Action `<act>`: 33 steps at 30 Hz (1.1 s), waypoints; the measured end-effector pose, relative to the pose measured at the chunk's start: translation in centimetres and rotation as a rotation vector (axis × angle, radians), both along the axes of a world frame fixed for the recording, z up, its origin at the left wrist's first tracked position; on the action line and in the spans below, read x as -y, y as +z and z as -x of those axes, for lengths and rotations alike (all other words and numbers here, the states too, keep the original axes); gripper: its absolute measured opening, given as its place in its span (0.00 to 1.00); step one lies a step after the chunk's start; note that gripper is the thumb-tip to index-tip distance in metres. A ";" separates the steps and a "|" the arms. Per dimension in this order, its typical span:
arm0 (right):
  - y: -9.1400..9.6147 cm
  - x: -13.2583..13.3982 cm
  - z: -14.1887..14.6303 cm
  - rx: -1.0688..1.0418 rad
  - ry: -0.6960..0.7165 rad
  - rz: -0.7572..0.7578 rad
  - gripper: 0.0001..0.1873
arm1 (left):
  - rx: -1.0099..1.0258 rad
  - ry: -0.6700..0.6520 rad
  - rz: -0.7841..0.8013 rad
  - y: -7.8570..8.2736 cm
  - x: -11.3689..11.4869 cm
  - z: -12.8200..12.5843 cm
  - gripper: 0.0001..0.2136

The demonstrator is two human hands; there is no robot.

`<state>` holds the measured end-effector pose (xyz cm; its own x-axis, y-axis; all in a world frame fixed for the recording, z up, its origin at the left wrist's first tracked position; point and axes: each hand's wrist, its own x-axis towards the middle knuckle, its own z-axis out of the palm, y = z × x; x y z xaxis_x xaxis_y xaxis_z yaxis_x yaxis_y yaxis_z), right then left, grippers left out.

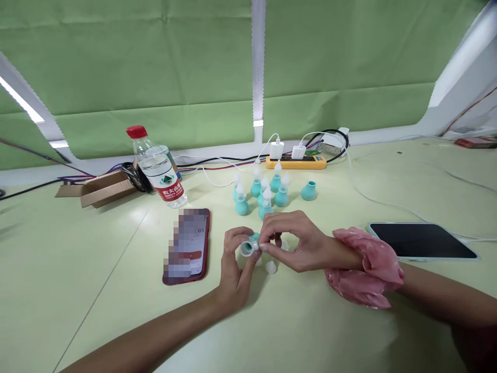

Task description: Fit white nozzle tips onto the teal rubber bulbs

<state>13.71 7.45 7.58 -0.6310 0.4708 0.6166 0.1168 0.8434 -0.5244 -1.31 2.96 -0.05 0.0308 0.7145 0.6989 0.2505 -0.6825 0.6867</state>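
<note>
My left hand (235,267) is closed around a small teal squeeze bulb (254,237) with a clear plastic collar (246,249), its round opening facing me. At the collar's right edge, the thumb and forefinger of my right hand (297,241) are pinched together; what they grip is hidden. Below the hands lies a translucent cone-shaped tip (271,267), with more pale pieces partly covered by my fingers. Beyond them stand several teal bulbs with clear pointed tips (242,206). To their right, one teal bulb (309,191) has an open neck and no tip.
A phone with a red case (187,246) lies left of my hands, behind it a water bottle (163,173) and an open cardboard box (106,189). At the back is a yellow power strip (297,162) with white chargers. A tablet-like device (421,241) lies right.
</note>
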 end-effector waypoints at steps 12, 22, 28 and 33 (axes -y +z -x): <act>-0.6 -1.0 -0.4 -0.003 0.127 0.289 0.08 | 0.071 -0.018 0.036 -0.1 -0.4 -0.2 0.13; -0.6 -0.9 -0.2 -0.051 0.134 0.256 0.06 | -0.009 0.016 0.009 0.1 -0.3 0.0 0.13; -0.5 -1.5 -0.7 0.006 0.241 0.265 0.05 | -0.048 -0.058 0.011 0.3 -0.2 0.1 0.13; -1.0 -1.3 -0.5 -0.056 0.207 0.266 0.03 | -0.075 -0.071 -0.008 0.2 -0.2 0.1 0.14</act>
